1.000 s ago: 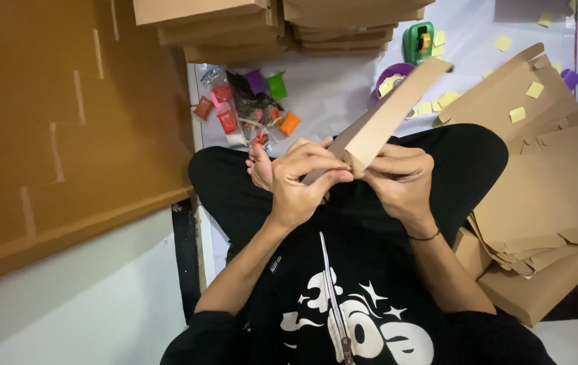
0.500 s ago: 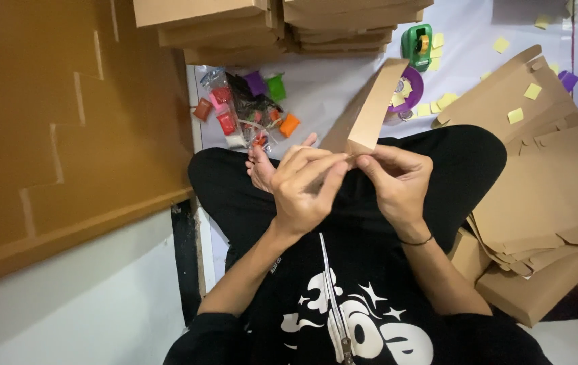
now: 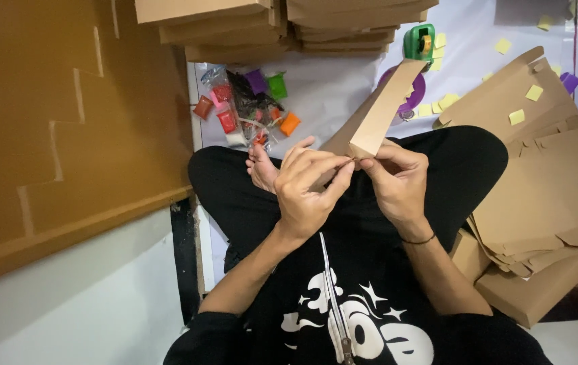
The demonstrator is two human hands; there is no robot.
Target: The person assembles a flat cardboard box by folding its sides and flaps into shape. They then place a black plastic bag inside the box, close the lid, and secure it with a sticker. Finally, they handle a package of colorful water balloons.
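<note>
Gripping the near end of a flat, partly folded brown cardboard box (image 3: 378,116), the left hand (image 3: 309,192) and right hand (image 3: 397,182) meet over the person's crossed legs, fingers closed on the box's lower corner from either side. The box is tilted, its near corner pinched between the two hands and its far end rising away toward the far edge of the floor, where it overlaps a purple round thing (image 3: 416,91). Both hands are shut on the cardboard; the left thumb and forefinger press along a fold, the right fingertips (image 3: 370,164) touch the same corner. The right wrist carries a thin dark band (image 3: 418,240). A bare foot (image 3: 262,169) shows just left of the left hand. On the white floor beyond the legs lies a loose heap of small coloured packets (image 3: 245,108), red, orange, green and purple. A green tape dispenser (image 3: 419,40) stands near the far edge, just beside stacked flat boxes (image 3: 268,23). At the right edge, unfolded cardboard sheets (image 3: 539,176) lie piled, some bearing small yellow sticky notes (image 3: 534,92).
</note>
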